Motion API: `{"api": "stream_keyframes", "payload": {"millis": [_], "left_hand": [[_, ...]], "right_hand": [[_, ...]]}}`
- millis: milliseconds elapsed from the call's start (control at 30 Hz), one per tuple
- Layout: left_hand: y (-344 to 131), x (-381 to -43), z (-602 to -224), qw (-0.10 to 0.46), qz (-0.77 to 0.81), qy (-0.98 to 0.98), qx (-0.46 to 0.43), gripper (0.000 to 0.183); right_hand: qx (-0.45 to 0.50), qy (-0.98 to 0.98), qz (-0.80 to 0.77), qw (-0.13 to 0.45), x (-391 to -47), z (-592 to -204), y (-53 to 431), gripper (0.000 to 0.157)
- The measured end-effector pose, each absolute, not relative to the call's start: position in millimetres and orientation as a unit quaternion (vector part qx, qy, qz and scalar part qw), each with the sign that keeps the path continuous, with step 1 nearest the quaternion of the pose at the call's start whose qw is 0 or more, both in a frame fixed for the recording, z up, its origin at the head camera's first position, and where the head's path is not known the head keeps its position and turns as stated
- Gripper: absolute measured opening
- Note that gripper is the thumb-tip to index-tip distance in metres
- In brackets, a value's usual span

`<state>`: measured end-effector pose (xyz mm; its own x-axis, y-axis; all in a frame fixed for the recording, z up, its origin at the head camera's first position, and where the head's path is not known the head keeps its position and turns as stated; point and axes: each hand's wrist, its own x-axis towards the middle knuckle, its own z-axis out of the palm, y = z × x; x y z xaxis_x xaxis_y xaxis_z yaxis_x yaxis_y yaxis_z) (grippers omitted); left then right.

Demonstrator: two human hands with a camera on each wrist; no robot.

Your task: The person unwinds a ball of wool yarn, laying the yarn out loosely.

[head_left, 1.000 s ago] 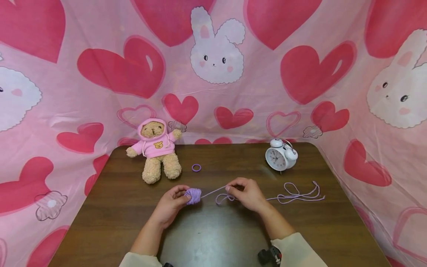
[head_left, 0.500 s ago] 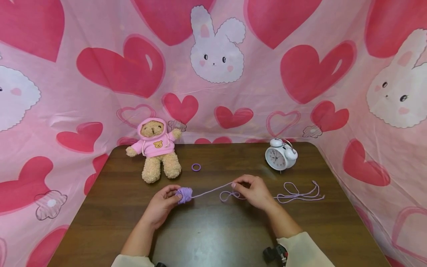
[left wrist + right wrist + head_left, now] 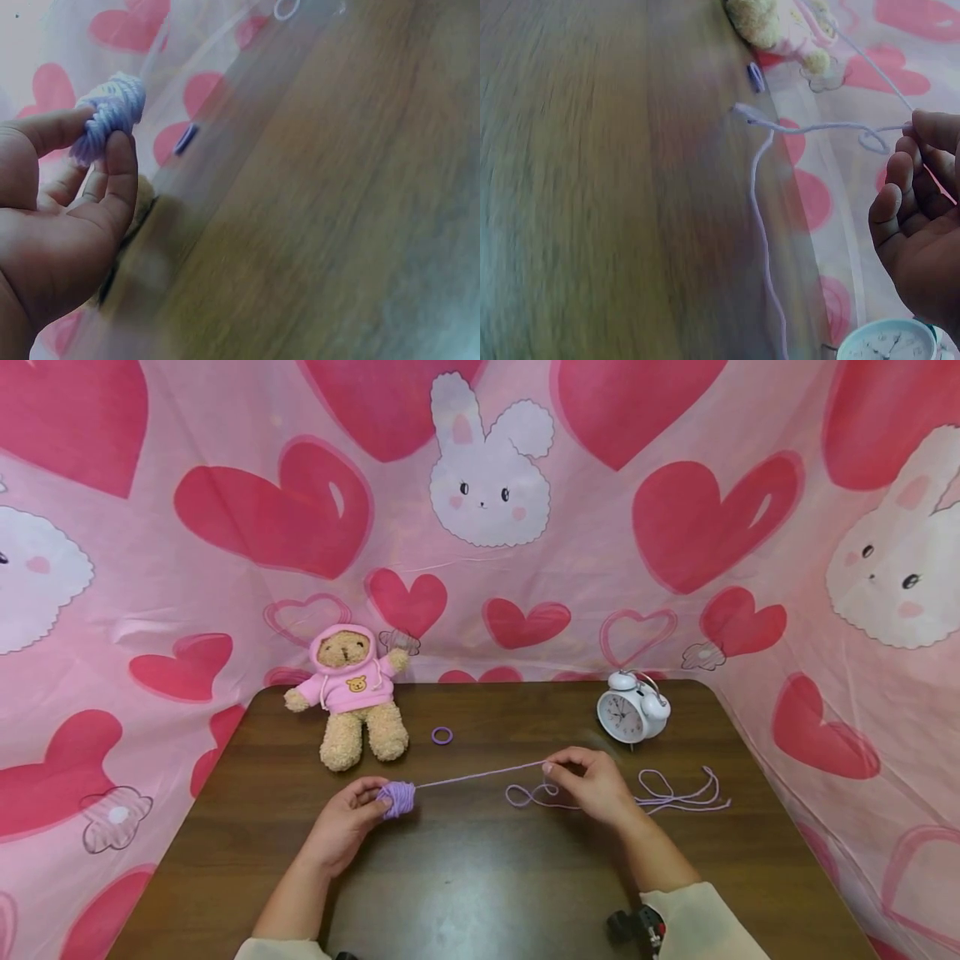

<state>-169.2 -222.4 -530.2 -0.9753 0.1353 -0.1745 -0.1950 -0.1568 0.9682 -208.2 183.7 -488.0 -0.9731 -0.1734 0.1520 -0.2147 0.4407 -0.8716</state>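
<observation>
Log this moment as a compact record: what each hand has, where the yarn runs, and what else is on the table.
Left hand: pinches wound purple yarn bundle
Right hand: pinches yarn strand
Strand path: stretched from bundle to right hand
Loose yarn: looped on table, partly hidden by right hand
Teddy bear: back left
Purple ring: right of bear
Alarm clock: white, back right
Backdrop: pink, heart-and-rabbit print

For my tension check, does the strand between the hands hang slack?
No, the strand runs straight from the yarn bundle to the right hand.
</observation>
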Motion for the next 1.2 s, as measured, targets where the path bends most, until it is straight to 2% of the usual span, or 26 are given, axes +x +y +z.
{"api": "stream_keyframes", "payload": {"millis": [333, 633, 1200], "left_hand": [[-239, -164, -531, 0.085, 0.758, 0.646, -0.041, 0.032], [-252, -162, -528, 0.088, 0.75, 0.653, -0.054, 0.037], [-270, -159, -527, 0.072, 0.746, 0.66, -0.048, 0.03]], "right_hand": [[0.077, -0.855, 0.512, 0.022, -203, -489, 202, 0.01], [0.072, -0.864, 0.497, 0.036, -201, -493, 221, 0.014], [0.011, -0.872, 0.489, 0.029, -193, -490, 253, 0.026]]}}
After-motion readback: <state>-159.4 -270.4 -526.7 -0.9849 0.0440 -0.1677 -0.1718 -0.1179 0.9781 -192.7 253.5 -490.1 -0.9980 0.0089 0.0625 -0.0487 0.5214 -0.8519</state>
